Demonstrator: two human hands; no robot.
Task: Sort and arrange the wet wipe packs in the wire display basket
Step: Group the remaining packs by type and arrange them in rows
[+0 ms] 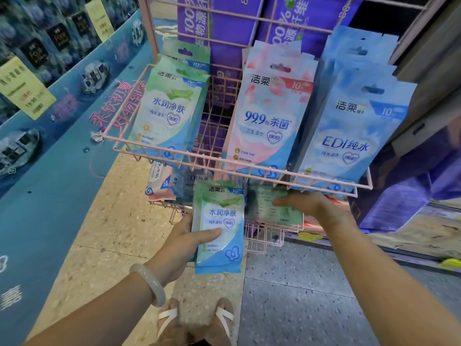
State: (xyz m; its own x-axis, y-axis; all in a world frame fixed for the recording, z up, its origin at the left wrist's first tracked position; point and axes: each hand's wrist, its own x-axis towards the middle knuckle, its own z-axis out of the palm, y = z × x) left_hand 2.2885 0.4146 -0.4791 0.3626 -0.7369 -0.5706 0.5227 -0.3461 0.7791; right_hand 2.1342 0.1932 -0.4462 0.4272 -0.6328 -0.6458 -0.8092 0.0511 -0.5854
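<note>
We look down on a pink wire display basket (239,168) whose front rail runs across the middle of the view. Behind it stand tall purple cartons (224,33), and a blue printed display wall (50,146) slopes away along the left. Speckled floor (287,295) lies below.

Three upright stacks of wet wipe packs fill the basket. At its right end stand the blue packs (349,136), leaning against the back grid. Just beside them, near the middle, stand the pink packs (272,113). At the left end stand the green packs (169,108), with an open gap of bare wire between them and the pink ones.

Below the front rail a lower wire shelf (259,233) carries a loose heap of mixed packs (169,183) at its left end, lying flat and overlapping.

Our left hand (184,245) holds one green pack (219,228) upright in front of the lower shelf, label facing us, thumb pressed across its front and fingers closed behind it. A pale bangle (149,283) sits on that wrist.

Our right hand (306,206) reaches under the basket's front rail, fingers narrowed onto another green pack (272,208) that shows its printed back; it is blurred, and it lies close above the lower shelf, just beside the first pack.

Two feet in white sandals (197,318) show at the bottom edge.
</note>
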